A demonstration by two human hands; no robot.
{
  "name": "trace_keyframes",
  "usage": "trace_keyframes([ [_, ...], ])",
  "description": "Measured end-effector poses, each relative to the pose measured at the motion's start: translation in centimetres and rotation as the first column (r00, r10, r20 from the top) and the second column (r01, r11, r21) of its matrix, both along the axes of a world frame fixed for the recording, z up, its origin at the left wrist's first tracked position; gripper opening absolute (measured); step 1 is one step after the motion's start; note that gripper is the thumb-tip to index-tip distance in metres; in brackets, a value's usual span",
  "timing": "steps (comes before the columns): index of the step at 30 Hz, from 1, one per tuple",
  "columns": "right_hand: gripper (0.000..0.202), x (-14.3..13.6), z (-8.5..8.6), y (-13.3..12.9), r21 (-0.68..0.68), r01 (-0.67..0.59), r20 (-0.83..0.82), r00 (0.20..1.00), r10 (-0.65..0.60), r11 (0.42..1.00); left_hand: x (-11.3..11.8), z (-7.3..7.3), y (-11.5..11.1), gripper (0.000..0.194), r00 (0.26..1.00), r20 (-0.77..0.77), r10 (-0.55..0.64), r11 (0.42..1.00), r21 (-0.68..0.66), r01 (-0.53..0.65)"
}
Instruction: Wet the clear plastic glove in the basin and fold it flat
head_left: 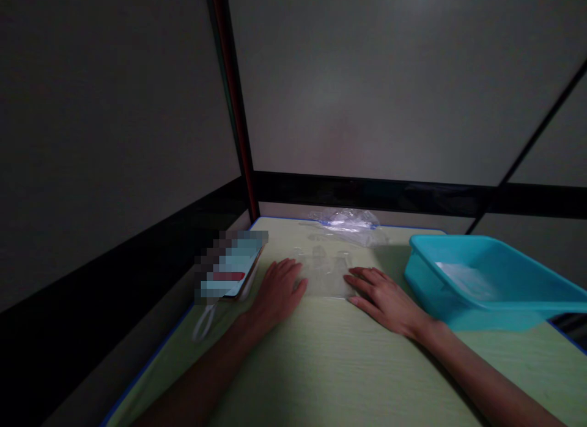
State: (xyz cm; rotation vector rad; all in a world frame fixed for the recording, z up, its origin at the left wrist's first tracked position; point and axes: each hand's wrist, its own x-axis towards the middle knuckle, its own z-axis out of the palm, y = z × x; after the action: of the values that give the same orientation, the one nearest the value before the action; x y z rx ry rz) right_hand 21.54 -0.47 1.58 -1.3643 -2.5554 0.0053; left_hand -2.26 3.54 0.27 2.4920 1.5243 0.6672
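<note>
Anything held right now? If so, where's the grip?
Nothing looks gripped. The left hand and right hand lie at either side edge of the clear plastic sheet, fingers spread.

Both forearms reach forward, left hand and right hand palm-down, fingers spread and angled inward.

The basin is turquoise, the tabletop pale green edged in blue

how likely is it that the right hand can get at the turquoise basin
Likely yes: the right hand lies open beside the turquoise basin, with only bare tabletop showing between them.
</note>
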Motion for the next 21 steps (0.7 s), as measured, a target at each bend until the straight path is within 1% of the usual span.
trace_keyframes([
  [4, 0.046, 0.19, -0.13, 0.22, -0.006, -0.004, -0.003, 1.000, 0.004, 1.000, -0.17, 0.14, -0.02, 0.035, 1.000, -0.015, -0.023, 0.999, -0.024, 0.023],
  [8, 0.046, 0.24, -0.25, 0.39, -0.004, -0.009, 0.008, 1.000, 0.009, 1.000, -0.15, 0.42, -0.18, 0.037, 0.993, -0.117, -0.015, 1.000, -0.021, 0.013],
  [12, 0.047, 0.28, -0.29, 0.43, 0.001, -0.010, 0.013, 1.000, 0.010, 1.000, -0.13, 0.59, -0.34, 0.037, 0.981, -0.189, -0.028, 0.999, 0.009, 0.031],
  [21, 0.048, 0.18, -0.40, 0.76, 0.016, -0.021, -0.004, 1.000, 0.021, 1.000, -0.22, 0.25, -0.28, 0.038, 0.966, -0.252, -0.055, 0.994, 0.080, 0.078],
])
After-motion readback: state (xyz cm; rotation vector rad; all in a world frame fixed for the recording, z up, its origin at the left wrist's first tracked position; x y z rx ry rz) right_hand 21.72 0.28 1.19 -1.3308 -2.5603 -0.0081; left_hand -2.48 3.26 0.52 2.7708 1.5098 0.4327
